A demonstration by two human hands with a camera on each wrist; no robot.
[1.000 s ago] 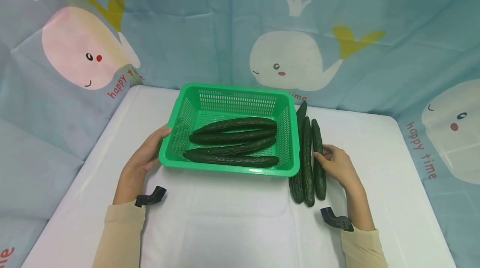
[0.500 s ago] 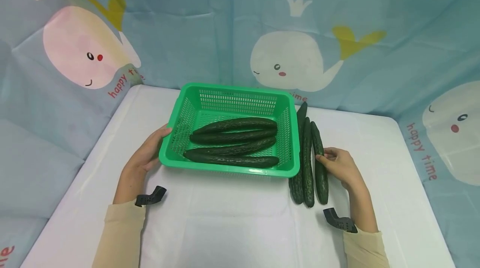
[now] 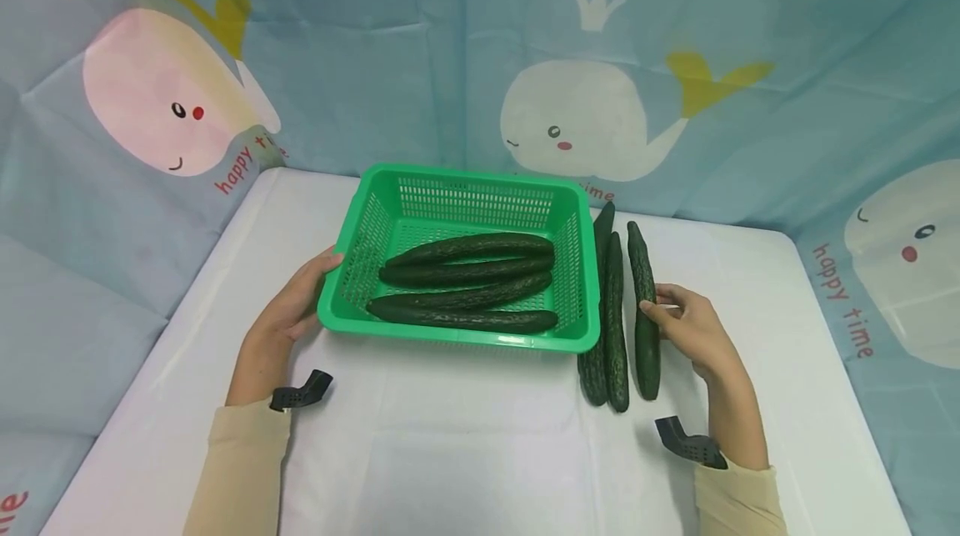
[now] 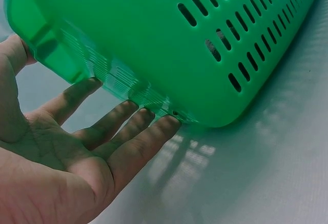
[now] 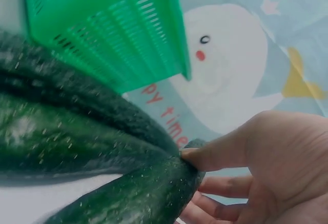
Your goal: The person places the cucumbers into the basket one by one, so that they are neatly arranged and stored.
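In the head view my right hand [image 3: 690, 323] pinches a dark green cucumber [image 3: 643, 269] around its middle, thumb on top and fingers at its far side. To its left, two more cucumbers [image 3: 615, 328] lie side by side along the basket's right end. My left hand [image 3: 300, 298] rests at the left end of a green plastic basket [image 3: 457, 340]. In the left wrist view, its fairly straight, spread fingers [image 4: 138, 147] touch the perforated wall, with the thumb at the rim. Several cucumbers [image 3: 465, 319] lie lengthwise inside the basket.
A white cloth [image 3: 450, 453] covers the table. Behind it hangs a blue curtain [image 3: 360, 86] printed with whales, close to the basket's back rim. Each wrist wears a small black camera mount, such as the left one [image 3: 302, 391].
My right hand has shifted right with the cucumber, widening the gap to the two beside the basket; the cucumber's far end now lies farther back. My left hand and the basket stay in place.
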